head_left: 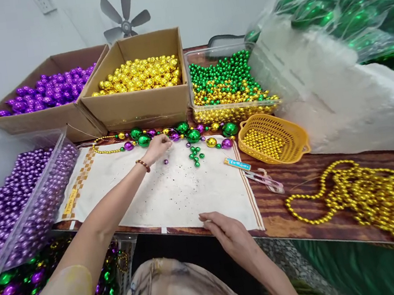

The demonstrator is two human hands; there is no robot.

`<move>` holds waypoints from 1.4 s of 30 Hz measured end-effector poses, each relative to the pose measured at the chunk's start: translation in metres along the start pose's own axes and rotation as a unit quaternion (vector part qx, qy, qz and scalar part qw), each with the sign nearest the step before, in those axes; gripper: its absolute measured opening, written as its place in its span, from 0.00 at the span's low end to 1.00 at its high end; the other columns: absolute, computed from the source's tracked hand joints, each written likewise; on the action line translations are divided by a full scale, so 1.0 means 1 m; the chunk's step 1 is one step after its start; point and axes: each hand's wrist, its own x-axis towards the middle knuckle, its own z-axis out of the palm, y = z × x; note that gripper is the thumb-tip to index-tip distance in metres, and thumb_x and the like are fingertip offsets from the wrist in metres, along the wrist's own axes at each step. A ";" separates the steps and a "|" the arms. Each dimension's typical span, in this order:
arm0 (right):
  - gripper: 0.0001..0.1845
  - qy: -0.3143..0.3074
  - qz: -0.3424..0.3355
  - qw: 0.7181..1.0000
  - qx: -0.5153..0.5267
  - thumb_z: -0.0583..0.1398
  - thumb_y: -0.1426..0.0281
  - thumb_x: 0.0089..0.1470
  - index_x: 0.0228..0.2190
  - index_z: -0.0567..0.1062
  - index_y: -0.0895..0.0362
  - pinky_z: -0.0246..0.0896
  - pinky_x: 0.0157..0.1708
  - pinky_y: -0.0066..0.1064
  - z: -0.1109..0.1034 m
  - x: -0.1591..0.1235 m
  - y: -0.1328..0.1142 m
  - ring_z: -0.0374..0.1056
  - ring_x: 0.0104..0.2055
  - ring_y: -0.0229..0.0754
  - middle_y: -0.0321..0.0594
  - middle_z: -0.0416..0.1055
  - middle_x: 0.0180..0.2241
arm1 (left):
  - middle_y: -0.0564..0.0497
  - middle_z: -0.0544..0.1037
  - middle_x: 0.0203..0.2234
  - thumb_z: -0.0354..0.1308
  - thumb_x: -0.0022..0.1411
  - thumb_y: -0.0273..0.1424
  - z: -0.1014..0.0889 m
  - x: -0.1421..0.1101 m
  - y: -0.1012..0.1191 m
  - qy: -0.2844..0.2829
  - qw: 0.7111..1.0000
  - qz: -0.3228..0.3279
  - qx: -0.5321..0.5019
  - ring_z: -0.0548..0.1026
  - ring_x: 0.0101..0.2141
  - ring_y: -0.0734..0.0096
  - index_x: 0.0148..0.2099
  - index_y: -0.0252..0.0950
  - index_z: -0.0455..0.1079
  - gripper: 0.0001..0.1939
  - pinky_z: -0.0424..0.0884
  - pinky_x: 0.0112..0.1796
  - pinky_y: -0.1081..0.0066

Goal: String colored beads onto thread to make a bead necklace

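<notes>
Cardboard boxes: I count 2, brown, open, side by side at the back. Left box (41,121) has shiny purple balls (51,91); right box (141,109) has shiny gold balls (140,75).
Clear plastic bins: 2. Back bin (235,106) holds small green beads (221,69) behind small gold beads (222,93); left bin (30,202) holds pearly purple beads (7,196).
Basket: 1, yellow perforated plastic basket (293,137), small round gold beads (262,144) inside.
Bag: 1 clear plastic bag (332,42) of big green balls at right; count unreadable.
Strand: 1 green, purple and gold bead strand (193,136) along the white cloth's (160,196) far edge; I make it 5 big green balls.
Loose on cloth: 1 purple bead (166,161) by the left grip; roughly 8 green beads (196,157), bunched, exact count unclear.
Left grip: the left hand (157,149) is at the strand, fingertips together; can't tell from here if they pinch anything.
Right grip: the right hand (230,232) is at the cloth's near edge, released, fingers loosely extended.
Tabletop right: dark wood tabletop (274,214), 1 pink-handled cutter (264,180), 1 blue-and-orange packet (237,164), 1 heap of gold bead strings (389,204).
</notes>
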 end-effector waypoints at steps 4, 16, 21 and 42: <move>0.16 0.076 0.024 0.983 0.168 0.56 0.61 0.65 0.47 0.77 0.55 0.75 0.40 0.34 -0.005 0.033 -0.015 0.78 0.43 0.45 0.45 0.77 0.47 | 0.49 0.77 0.34 0.59 0.63 0.37 -0.017 -0.053 0.032 -0.022 0.948 -0.003 -0.318 0.75 0.37 0.71 0.35 0.36 0.67 0.09 0.71 0.40 0.68; 0.12 0.122 0.034 0.922 0.365 0.66 0.60 0.53 0.31 0.77 0.56 0.69 0.34 0.28 0.033 0.083 -0.042 0.71 0.30 0.36 0.38 0.74 0.33 | 0.49 0.76 0.40 0.62 0.57 0.39 0.048 -0.151 0.050 0.119 0.886 -0.070 -0.443 0.74 0.44 0.68 0.36 0.38 0.65 0.12 0.71 0.42 0.68; 0.15 0.014 0.084 0.941 0.326 0.60 0.59 0.60 0.30 0.74 0.57 0.67 0.32 0.29 0.016 0.040 -0.028 0.73 0.28 0.38 0.37 0.74 0.27 | 0.50 0.74 0.37 0.61 0.62 0.38 0.069 -0.189 0.029 0.216 0.911 -0.048 -0.348 0.73 0.39 0.70 0.39 0.39 0.68 0.09 0.71 0.44 0.67; 0.11 0.108 0.191 0.974 -0.058 0.55 0.66 0.60 0.31 0.75 0.57 0.59 0.30 0.27 -0.140 -0.038 0.029 0.67 0.30 0.39 0.37 0.72 0.28 | 0.51 0.75 0.24 0.60 0.62 0.35 0.108 -0.228 0.091 -0.376 0.890 -0.034 -0.258 0.65 0.25 0.74 0.32 0.38 0.78 0.09 0.58 0.28 0.73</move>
